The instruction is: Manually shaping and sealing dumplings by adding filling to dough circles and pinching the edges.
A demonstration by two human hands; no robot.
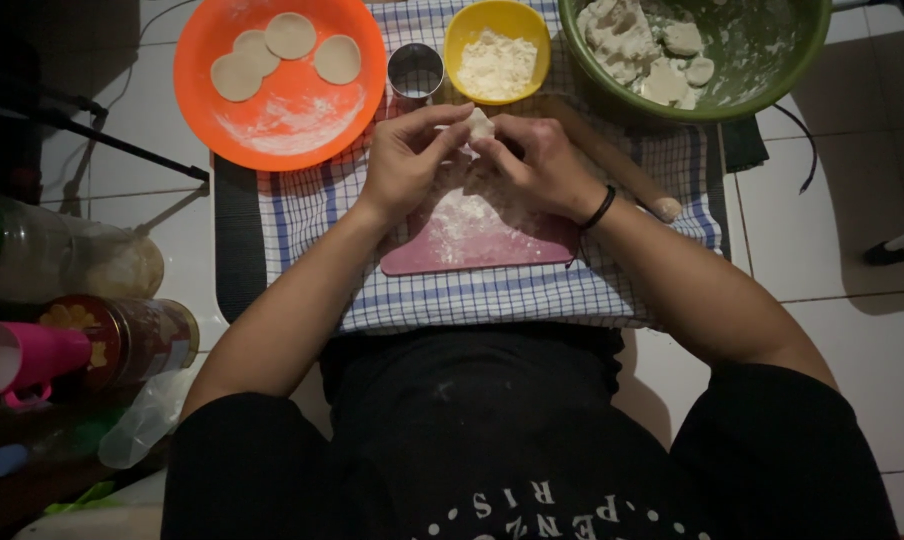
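At ten o'clock, three flat dough rounds point(290, 36) lie finished on the orange plate point(272, 125). At centre, left hand point(407, 160) and right hand point(542, 160) pinch one dough piece point(480, 124), probably mid-shaping. At one o'clock, dough lumps point(637, 45) wait in the green bowl point(772, 90).

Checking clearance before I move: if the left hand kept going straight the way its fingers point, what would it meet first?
The left hand points toward the right hand. It would meet the dough piece pinched between both hands' fingers first, then the right hand itself.

Red-yellow labelled round tin point(132, 338) — lying at left, beside clear plastic bag point(147, 420).
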